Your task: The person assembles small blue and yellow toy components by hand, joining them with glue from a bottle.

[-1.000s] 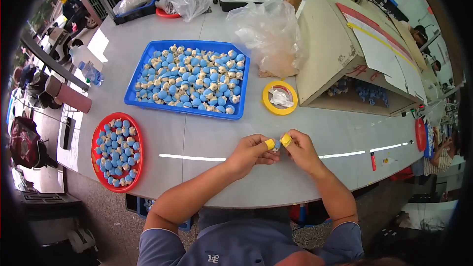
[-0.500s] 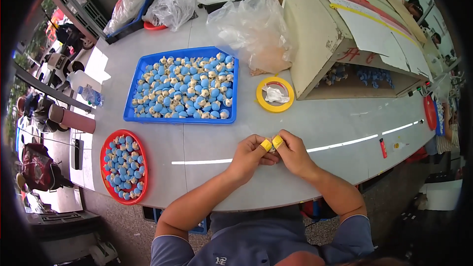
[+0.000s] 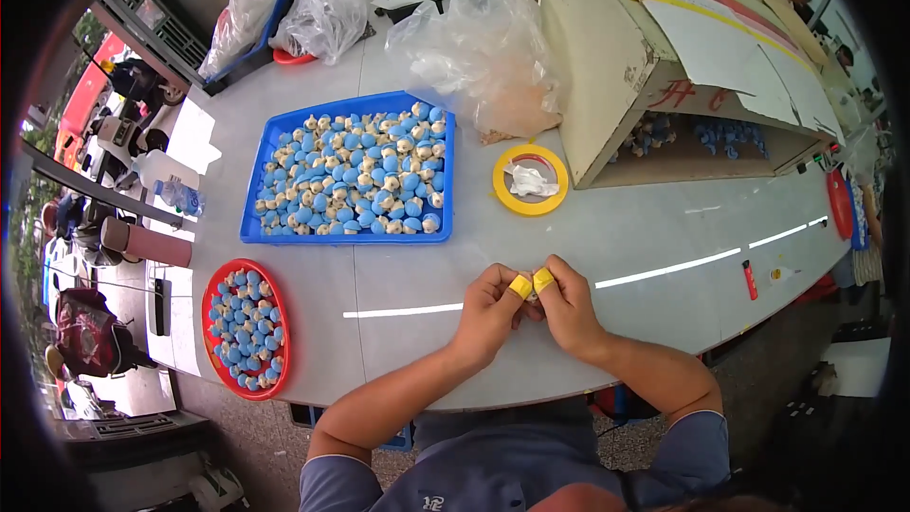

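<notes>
My left hand (image 3: 485,315) and my right hand (image 3: 571,311) meet over the near middle of the table, fingers curled and thumb tips close together. Yellow tape wraps both thumbs. Between them shows a sliver of something small and pale, mostly covered by the fingers. Beyond my hands lies a yellow ring-shaped dish (image 3: 504,197) with crumpled white tissue in it. To the far left of them, a blue tray (image 3: 355,239) is filled with small blue-and-cream figurine pieces (image 3: 355,171). More such pieces (image 3: 245,327) fill a red oval tray (image 3: 278,381) at the near left.
A cream-painted box shelf (image 3: 607,85) with blue pieces inside stands at the right rear. Clear plastic bags (image 3: 474,47) lie along the back. A pink tumbler (image 3: 156,242) and a water bottle (image 3: 178,197) are at the left edge; a red marker-like stick (image 3: 750,280) lies at right.
My hands stay together, with the fingers and thumbs slightly shifted. The whole view has tilted a little; the trays and shelf have not moved on the table.
</notes>
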The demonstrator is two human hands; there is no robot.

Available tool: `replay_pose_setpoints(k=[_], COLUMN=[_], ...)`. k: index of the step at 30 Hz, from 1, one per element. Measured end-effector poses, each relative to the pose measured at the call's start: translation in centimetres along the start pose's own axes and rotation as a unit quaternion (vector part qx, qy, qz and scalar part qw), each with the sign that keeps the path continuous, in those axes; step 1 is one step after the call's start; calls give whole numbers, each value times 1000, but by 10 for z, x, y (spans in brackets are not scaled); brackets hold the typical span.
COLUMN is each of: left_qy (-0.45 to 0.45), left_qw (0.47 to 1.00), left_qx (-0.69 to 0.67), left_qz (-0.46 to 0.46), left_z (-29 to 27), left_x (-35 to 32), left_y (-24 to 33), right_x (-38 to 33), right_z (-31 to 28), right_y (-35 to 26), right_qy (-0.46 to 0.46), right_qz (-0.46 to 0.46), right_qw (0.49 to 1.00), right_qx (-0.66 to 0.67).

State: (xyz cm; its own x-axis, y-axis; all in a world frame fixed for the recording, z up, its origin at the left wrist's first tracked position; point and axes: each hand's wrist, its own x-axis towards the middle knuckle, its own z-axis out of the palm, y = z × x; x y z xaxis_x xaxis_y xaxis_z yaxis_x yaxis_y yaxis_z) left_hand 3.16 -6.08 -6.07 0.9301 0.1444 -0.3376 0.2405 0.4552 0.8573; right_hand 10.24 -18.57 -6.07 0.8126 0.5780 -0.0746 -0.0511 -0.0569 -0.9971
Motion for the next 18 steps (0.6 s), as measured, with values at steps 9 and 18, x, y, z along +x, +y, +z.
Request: replay_pose_setpoints(k=[9, 18], left_qy=[20, 29], left_qw=[998, 995], left_qx=[9, 19], left_qz=[67, 93], left_z=[7, 11], left_x=[-1, -3], left_y=[-10, -12], right_x=[-4, -8], right_z=[2, 2], right_y=[-3, -1], right_qy=[15, 15], right_qz=[-43, -59], right_qw=[999, 997], right_qx=[-23, -53])
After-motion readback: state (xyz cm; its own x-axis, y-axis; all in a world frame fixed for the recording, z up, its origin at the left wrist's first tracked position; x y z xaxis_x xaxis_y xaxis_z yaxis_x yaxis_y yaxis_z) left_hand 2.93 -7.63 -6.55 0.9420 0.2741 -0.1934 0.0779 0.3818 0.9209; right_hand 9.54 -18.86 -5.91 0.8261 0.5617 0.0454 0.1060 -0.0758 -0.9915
